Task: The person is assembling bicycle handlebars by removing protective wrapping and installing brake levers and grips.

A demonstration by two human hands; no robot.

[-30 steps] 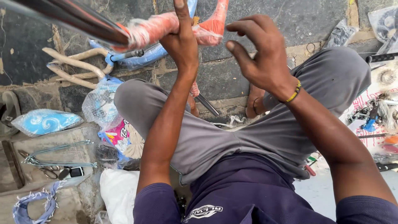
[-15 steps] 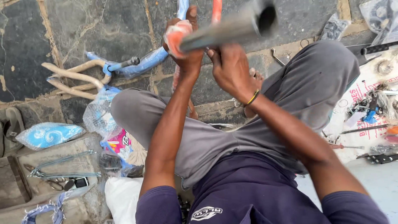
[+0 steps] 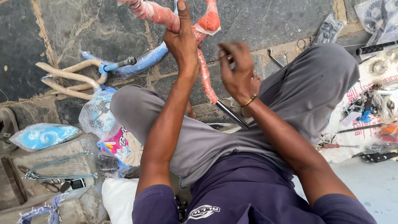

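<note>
Left hand [image 3: 182,45] grips the orange-wrapped frame [image 3: 205,70] at 12 o'clock; right hand [image 3: 236,72] (fingers loosely curled, empty) hovers beside; wrapping mostly still on.

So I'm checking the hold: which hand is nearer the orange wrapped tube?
Left. The left hand grips the orange wrapped tube; the right hand hovers just beside it, apparently not touching.

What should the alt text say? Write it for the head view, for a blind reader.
A seated person's left hand grips an orange plastic-wrapped frame, while the right hand hovers beside it. A blue wrapped part and tools lie on the stone floor around.
</note>
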